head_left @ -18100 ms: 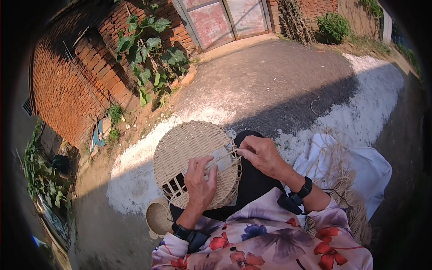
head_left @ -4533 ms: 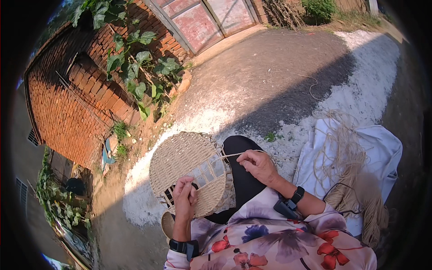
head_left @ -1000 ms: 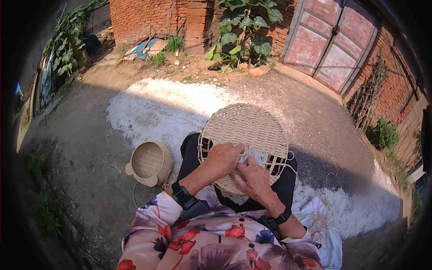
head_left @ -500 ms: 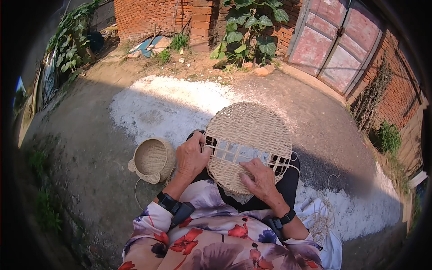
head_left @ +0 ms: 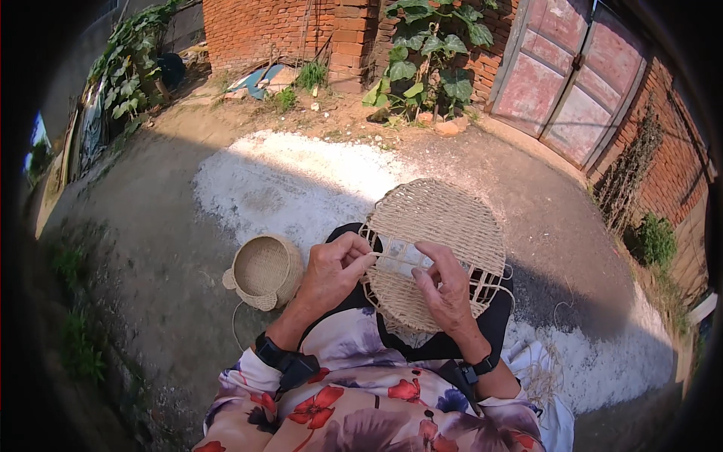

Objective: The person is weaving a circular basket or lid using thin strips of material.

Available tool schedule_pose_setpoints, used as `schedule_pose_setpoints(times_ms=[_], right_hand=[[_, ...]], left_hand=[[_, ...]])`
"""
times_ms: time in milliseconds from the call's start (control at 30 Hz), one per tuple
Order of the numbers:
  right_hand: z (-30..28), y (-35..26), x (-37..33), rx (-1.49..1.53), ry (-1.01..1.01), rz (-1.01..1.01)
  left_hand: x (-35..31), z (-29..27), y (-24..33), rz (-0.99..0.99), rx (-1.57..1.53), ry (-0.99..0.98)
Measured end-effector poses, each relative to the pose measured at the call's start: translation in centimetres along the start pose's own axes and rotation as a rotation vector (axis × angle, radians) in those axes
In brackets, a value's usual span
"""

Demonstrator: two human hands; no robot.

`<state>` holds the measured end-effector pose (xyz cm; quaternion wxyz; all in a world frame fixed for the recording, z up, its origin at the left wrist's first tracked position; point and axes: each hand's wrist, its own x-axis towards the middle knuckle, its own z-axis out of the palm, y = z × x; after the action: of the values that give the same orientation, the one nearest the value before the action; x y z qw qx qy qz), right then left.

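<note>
Across my lap lies a round woven straw panel [head_left: 444, 218], with an open band through its middle where only bare cords cross. My left hand [head_left: 331, 271] is at the panel's left edge, thumb and forefinger pinched on a thin straw cord [head_left: 392, 258] that runs rightward over the gap. Over the lower right of the panel is my right hand [head_left: 449, 294], its forefinger and thumb apart and nothing visible between them; its other fingers are partly hidden. Loose cord ends curl out at the panel's right edge.
A small round woven basket [head_left: 263, 267] with ear-like flaps stands on the ground to my left. At my right lie a white cloth sack [head_left: 556, 422] and loose straw strands [head_left: 544, 377]. Farther off are white powdery ground [head_left: 263, 188], a brick wall [head_left: 263, 30] and reddish metal doors [head_left: 561, 83].
My left hand has gone from holding the panel's edge to pinching the cord. My right hand has lifted off the weave, its forefinger now raised. The view has shifted slightly.
</note>
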<state>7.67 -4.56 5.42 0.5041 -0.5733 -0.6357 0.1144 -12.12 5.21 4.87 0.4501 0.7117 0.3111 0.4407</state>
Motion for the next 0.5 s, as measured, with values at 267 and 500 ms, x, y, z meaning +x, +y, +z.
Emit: schedule_pose_setpoints(times_ms=[267, 500], right_hand=[[3.2, 3.4, -1.2, 0.058, -0.014, -0.033], [2.8, 4.0, -0.3, 0.140, 0.007, 0.297]], left_hand=[[1.5, 1.4, -1.7, -0.167, -0.222, -0.178], [3.0, 1.7, -1.7, 0.141, 0.358, -0.253]])
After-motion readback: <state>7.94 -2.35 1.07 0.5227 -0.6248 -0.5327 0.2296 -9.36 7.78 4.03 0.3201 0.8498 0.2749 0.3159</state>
